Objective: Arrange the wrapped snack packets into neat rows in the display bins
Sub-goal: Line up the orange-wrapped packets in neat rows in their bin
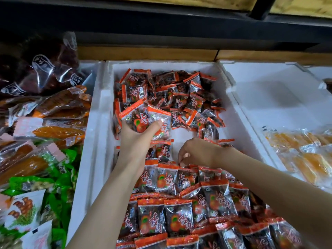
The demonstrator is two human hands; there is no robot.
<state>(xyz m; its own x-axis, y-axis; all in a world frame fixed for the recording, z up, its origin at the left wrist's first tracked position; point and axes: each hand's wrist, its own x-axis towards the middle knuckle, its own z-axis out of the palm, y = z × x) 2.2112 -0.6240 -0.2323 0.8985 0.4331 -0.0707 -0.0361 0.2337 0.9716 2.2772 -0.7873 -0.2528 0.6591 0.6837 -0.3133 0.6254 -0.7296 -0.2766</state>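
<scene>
Gripping a small stack (149, 121) of packets, the left hand (136, 141) curls thumb and fingers round it. The stack's long axis points away from the wrist, orange seal foremost and tilted a little left. Just to its right, the right hand (195, 153) bends its fingers down onto the far edge of the rows (179, 212); whether it pinches a packet cannot be told. Row packets lie lengthwise toward the wrists, overlapping. Beyond both hands a loose heap (179, 94) fills the white bin (95, 123).
</scene>
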